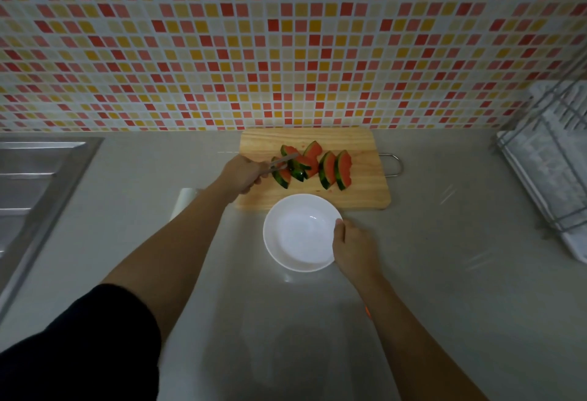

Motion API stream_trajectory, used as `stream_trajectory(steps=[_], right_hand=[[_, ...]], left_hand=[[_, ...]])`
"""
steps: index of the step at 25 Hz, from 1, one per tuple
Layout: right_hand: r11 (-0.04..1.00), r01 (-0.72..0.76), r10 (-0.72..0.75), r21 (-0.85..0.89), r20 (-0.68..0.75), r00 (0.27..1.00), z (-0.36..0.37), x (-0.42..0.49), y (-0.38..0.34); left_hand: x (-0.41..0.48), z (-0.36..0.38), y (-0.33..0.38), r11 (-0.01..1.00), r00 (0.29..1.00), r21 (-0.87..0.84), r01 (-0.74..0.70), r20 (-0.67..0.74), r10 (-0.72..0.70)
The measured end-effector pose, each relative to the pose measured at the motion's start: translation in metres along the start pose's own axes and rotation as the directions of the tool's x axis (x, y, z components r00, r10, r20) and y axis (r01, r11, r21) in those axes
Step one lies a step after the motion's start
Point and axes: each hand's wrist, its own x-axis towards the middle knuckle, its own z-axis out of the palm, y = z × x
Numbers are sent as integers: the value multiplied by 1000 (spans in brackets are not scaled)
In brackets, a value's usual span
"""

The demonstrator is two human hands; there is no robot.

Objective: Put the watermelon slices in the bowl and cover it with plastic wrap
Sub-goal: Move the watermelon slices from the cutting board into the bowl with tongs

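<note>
Left hand (241, 175) gripped tongs (281, 164), narrow on slice (283, 175); right hand (352, 248) held bowl (295, 235) near that grip. Clamp rind, lift level.

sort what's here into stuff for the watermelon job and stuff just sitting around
For the job: watermelon slices, cutting board, tongs in the left hand, white bowl held by the right hand, probable plastic wrap roll.
Lying about: sink, dish rack.
</note>
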Motion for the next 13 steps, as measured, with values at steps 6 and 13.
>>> stream_trajectory(steps=[6,13], right_hand=[[999,-6,6,40,4,1000,0,0,1],[996,3,-1,93,-20,1000,-1,-1,0]], left_hand=[[-4,11,4,997,996,-69,21,-84,-26],[-87,-46,-5,970,983,168,-176,71,167]])
